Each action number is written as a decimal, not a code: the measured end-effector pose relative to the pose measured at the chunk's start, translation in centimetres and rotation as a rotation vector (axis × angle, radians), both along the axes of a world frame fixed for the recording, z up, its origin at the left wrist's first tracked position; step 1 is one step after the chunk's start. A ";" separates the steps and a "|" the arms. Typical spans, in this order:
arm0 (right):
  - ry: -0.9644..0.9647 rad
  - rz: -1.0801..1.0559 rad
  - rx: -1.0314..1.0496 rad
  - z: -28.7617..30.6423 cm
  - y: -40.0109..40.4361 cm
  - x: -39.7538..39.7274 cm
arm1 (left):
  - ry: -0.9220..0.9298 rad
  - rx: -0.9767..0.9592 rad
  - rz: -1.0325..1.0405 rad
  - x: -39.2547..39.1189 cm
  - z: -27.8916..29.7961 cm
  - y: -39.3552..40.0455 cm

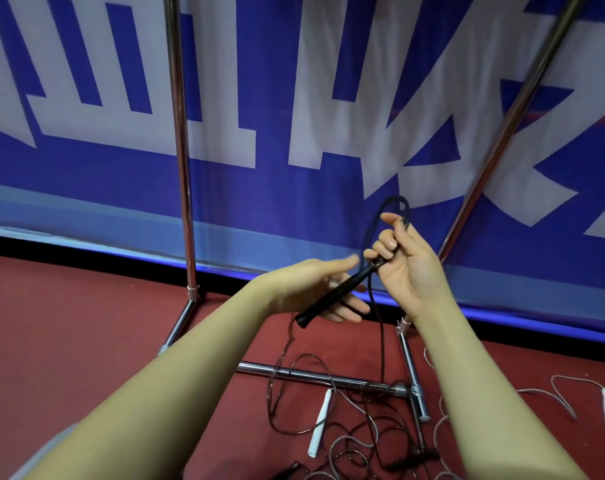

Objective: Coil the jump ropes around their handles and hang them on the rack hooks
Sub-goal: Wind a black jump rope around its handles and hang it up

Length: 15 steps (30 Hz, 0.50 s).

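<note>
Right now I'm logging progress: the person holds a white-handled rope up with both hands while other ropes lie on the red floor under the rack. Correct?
Not quite: the head view shows the handle they hold is black, not white. The right hand grips its top end with the rope looped above, the left hand steadies it. White handles lie on the floor.

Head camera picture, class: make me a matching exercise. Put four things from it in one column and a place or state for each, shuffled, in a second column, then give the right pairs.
Things
1. black handle
2. white handle
3. left hand
4. rack post

Places or states
A. stands upright in front of the blue banner
B. lies on the red floor among loose cords
C. held at its top end by the right hand
D. fingers straight, just behind the black handle

Pairs: 1-C, 2-B, 3-D, 4-A
</note>
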State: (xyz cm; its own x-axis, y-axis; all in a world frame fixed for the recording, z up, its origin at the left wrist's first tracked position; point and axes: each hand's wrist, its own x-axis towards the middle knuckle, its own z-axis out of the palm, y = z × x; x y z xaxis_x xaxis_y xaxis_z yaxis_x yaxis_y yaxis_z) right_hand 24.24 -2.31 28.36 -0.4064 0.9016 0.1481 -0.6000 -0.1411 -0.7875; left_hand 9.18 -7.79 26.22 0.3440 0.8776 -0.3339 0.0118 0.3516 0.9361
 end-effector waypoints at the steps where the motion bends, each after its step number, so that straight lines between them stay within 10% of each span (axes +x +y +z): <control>1: 0.011 -0.016 -0.002 0.0 0.1 0.2 | 0.022 0.049 -0.008 0.3 0.0 -0.1; 8: 0.172 0.026 -0.176 0.3 0.4 1.1 | 0.235 0.183 0.145 1.4 -0.2 -0.1; 15: 0.325 0.040 -0.278 0.2 0.4 0.9 | -0.094 0.110 0.066 2.5 -0.7 -0.1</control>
State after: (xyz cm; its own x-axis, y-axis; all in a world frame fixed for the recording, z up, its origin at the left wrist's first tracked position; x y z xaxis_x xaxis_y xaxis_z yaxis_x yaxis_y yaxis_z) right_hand 25.17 -1.96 28.60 -0.4143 0.9097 0.0276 -0.8005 -0.3497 -0.4868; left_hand 11.68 -7.85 25.50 0.3100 0.9287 -0.2035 -0.0976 0.2440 0.9649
